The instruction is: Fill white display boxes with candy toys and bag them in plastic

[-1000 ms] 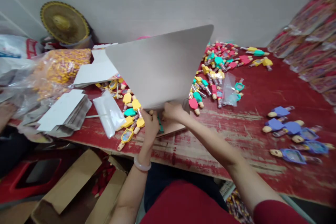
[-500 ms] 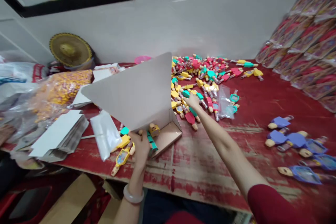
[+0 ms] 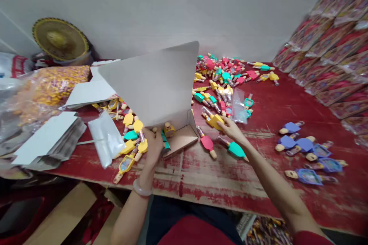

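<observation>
My left hand (image 3: 153, 145) grips the near edge of an open grey cardboard box (image 3: 161, 84) that rests on the worn red table (image 3: 218, 176), its big lid flap standing up. Small toys lie inside the box by my fingers. My right hand (image 3: 234, 130) is to the right of the box, holding a yellow toy (image 3: 215, 120) and a green toy (image 3: 235, 149). A red toy (image 3: 207, 143) lies between the box and that hand. Behind it spreads a pile of yellow, red and green toys (image 3: 227, 76).
Several purple toys (image 3: 304, 149) lie at the right. Stacked red packets (image 3: 333, 46) rise along the right wall. Flat folded boxes (image 3: 48, 141), clear bags (image 3: 106, 138), a sack of yellow pieces (image 3: 48, 88) and a woven hat (image 3: 59, 40) crowd the left. Cardboard cartons (image 3: 66, 214) sit under the table.
My right hand left the box, reached into the toy pile, then drew back toward me with a yellow and a green toy. My left hand stayed on the box.
</observation>
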Action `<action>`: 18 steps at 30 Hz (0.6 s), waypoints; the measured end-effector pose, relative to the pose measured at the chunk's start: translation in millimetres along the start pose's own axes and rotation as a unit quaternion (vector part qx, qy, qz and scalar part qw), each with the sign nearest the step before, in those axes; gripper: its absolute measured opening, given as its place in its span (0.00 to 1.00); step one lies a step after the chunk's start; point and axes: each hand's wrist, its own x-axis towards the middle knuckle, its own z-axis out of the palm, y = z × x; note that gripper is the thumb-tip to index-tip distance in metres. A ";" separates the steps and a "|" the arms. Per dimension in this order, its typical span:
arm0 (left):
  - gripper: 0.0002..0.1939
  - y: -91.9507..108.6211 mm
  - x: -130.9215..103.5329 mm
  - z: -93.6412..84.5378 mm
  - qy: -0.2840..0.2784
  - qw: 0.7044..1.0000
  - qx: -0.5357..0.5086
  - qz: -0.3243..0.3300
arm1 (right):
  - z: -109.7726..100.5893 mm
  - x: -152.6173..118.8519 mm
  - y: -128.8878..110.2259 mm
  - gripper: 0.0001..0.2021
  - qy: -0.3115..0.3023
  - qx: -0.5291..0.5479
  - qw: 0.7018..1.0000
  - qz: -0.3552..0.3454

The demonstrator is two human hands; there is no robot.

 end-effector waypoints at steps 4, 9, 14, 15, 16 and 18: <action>0.16 1.0 3.1 5.8 0.024 1.000 -0.010 -0.007 | -26.5 -63.5 -25.6 0.31 -0.052 0.141 0.987 -0.062; 0.14 5.3 1.3 5.1 0.011 1.000 -0.004 -0.007 | 19.1 -86.9 -76.0 0.33 -0.199 0.080 0.975 -0.067; 0.14 5.9 0.6 3.7 -0.001 1.000 -0.010 0.006 | 73.7 -60.7 -120.4 0.20 -0.153 -0.161 0.965 -0.140; 0.15 5.8 0.7 3.5 -0.001 1.000 -0.010 0.006 | 78.4 -59.2 -126.4 0.20 -0.164 -0.213 0.953 -0.142; 0.15 5.8 0.9 3.5 0.000 1.000 -0.009 0.006 | 81.3 -60.0 -131.6 0.21 -0.176 -0.266 0.936 -0.147; 0.16 6.3 1.0 3.3 0.000 1.000 -0.007 0.007 | 83.8 -65.6 -140.7 0.25 -0.193 -0.360 0.896 -0.174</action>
